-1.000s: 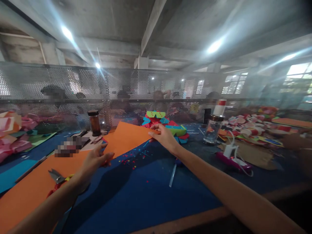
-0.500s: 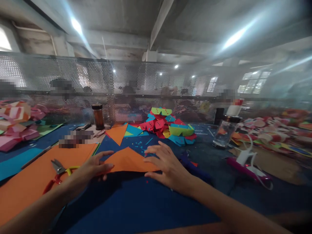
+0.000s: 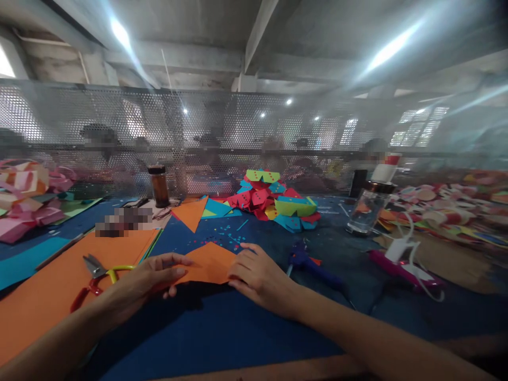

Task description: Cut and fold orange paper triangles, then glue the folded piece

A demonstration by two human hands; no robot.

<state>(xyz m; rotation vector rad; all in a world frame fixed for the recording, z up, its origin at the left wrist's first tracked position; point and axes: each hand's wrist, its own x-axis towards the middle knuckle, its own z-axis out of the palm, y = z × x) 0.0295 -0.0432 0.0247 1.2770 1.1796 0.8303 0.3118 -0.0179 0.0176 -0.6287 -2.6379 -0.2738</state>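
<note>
Orange paper piece [image 3: 211, 264] spans the space between two bare hands, at the middle of the blue desk [image 3: 222, 338]. Its far edge rises to a blunt peak, and its near edge bows slightly; whether any part touches the surface cannot be told. The left grip [image 3: 153, 276] pinches the left end between thumb and fingers. The right grip [image 3: 264, 278] is closed on the right end, fingers bent over it, partly hiding the thumb's hold.

It should weigh next to nothing and feel like thin card: stiff enough to keep its outline, soft enough to bow or crease under a hard squeeze. The dull surface looks unlikely to slip. The best places to take hold are the two ends, lightly and close to the edges, leaving the broad middle unpressed; a sideways tug could tear or kink it.

To the left, scissors [image 3: 95, 269] with red and yellow handles lie on a large orange sheet [image 3: 51, 296]. Beyond the piece are tiny coloured scraps [image 3: 237, 239], and farther back an orange triangle [image 3: 192, 211] and a pile of bright paper masks [image 3: 260, 198]. A blue glue gun [image 3: 315, 270] lies to the right, near the right wrist.
</note>
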